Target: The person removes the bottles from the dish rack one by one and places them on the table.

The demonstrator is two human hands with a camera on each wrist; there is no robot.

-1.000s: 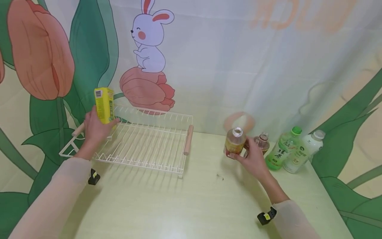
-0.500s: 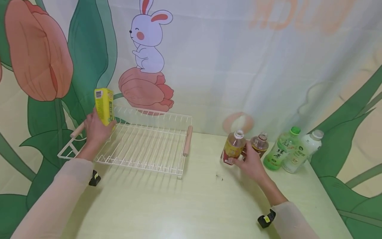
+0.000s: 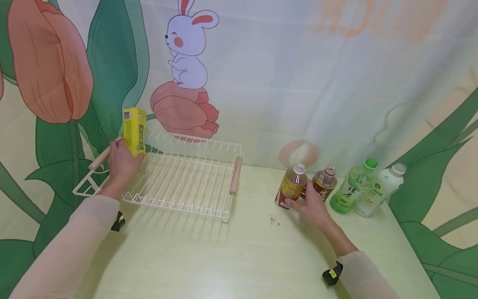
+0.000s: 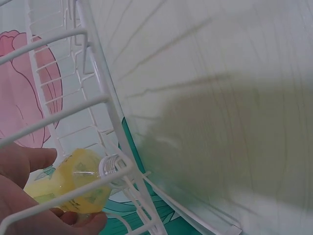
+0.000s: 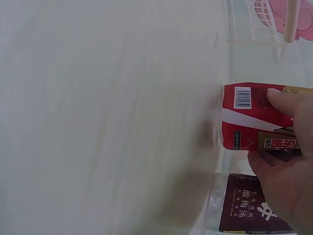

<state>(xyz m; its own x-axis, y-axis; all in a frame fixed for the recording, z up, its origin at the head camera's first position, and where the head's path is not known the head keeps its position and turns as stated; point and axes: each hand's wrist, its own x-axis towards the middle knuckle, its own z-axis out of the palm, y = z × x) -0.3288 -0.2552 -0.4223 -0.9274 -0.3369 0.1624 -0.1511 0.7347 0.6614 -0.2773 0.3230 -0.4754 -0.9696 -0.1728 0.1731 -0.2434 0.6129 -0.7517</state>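
Observation:
At the left end of the white wire rack, my left hand grips a yellow bottle. The bottle is upside down; in the left wrist view its pale neck end points down among the rack's bars. On the right, my right hand holds a red and gold drink bottle upright, thumb on its label, with its base at the table. Its mouth has no cap. Close beside it stands a dark-labelled plum juice bottle, also uncapped.
A green tea bottle and a white-capped bottle stand farther right, near the table's edge. Wooden handles flank the rack. Behind the table hangs a printed cloth with a rabbit and tulips.
The red and gold bottle in my right hand has come down to the table and slightly toward me. My left hand has shifted slightly with the yellow bottle.

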